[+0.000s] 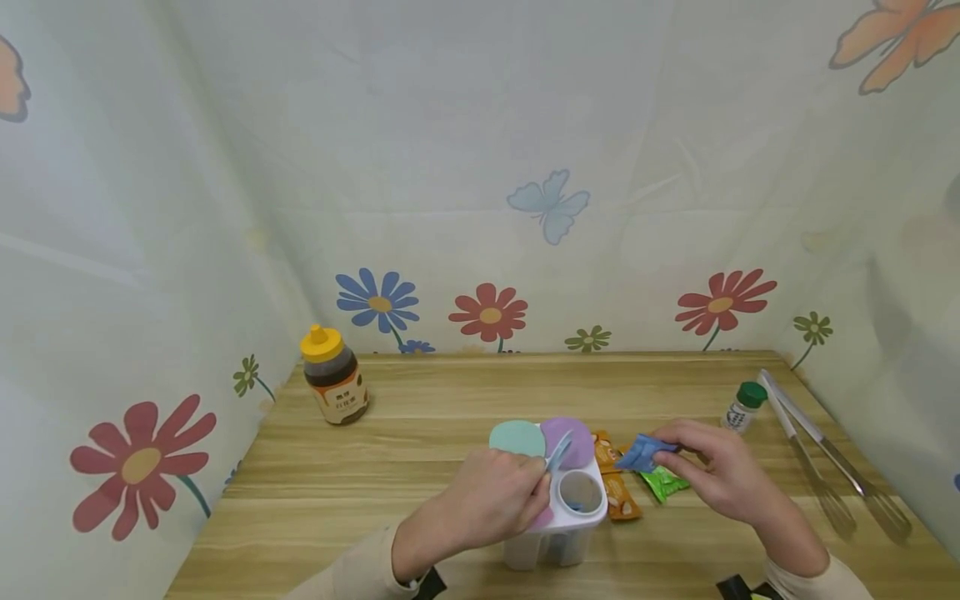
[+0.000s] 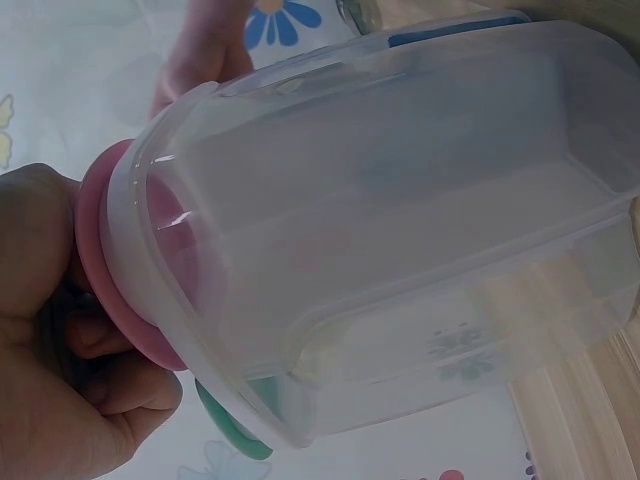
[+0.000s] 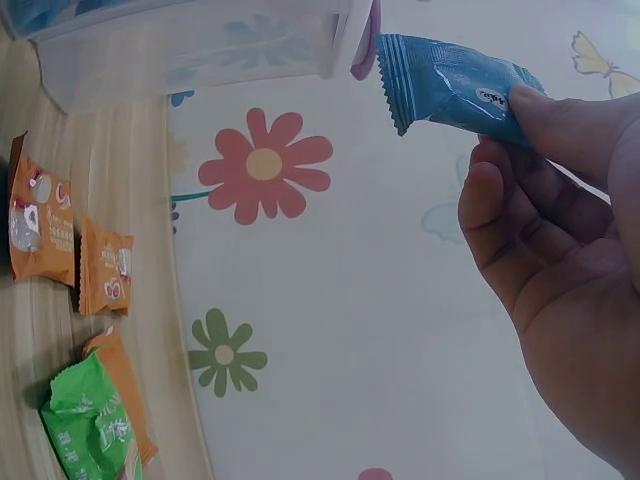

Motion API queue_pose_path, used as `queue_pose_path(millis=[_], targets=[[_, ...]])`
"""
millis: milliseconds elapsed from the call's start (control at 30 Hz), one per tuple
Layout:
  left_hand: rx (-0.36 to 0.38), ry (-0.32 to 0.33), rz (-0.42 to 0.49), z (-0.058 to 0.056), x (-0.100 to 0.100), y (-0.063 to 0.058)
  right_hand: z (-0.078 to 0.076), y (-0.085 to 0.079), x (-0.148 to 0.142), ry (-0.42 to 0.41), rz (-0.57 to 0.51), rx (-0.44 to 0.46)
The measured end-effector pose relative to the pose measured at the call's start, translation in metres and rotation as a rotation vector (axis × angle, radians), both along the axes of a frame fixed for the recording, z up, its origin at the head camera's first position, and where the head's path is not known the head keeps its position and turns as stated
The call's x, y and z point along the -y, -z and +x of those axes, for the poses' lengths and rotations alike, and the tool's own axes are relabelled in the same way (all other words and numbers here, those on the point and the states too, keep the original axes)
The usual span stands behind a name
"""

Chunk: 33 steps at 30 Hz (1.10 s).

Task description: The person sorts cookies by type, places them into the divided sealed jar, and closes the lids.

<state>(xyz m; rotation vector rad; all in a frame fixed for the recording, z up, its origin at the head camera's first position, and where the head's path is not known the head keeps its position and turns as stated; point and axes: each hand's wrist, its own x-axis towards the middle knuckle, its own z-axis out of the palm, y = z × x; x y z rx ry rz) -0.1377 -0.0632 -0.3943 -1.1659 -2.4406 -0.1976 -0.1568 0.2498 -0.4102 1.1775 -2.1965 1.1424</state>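
A clear container (image 2: pixel 400 200) with a white top stands on the table. Green (image 1: pixel 517 438), purple (image 1: pixel 573 442) and pink (image 2: pixel 95 240) round lids sit on its top, while the fourth round opening (image 1: pixel 581 493) is uncovered, with something blue down inside. Just above the top, my left hand (image 1: pixel 495 492) grips a light blue lid (image 1: pixel 558 450), tilted nearly edge-on; its fingers are curled. To the right of the container, my right hand (image 1: pixel 712 467) pinches a blue snack packet (image 3: pixel 455 85) between thumb and fingers, held up off the table.
Orange packets (image 1: pixel 621 500) and a green packet (image 1: pixel 663 483) lie right of the container. A yellow-capped jar (image 1: pixel 333 379) stands back left. Farther right are a green-capped shaker (image 1: pixel 742 407) and metal tongs (image 1: pixel 819 439). Flowered curtains surround the table.
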Motion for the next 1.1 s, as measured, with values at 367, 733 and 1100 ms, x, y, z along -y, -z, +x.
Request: queue_pose_path(millis=[367, 733, 1100], targets=[[0.002, 0.000, 0.005, -0.001, 0.000, 0.000, -0.004, -0.005, 0.013, -0.075, -0.072, -0.100], [-0.012, 0.004, 0.009, -0.001, 0.001, 0.002, -0.004, -0.009, 0.020, -0.102, -0.062, 0.057], [-0.033, 0.006, 0.017, -0.002, 0.001, 0.004, -0.007, -0.004, 0.034, -0.245, -0.181, 0.013]])
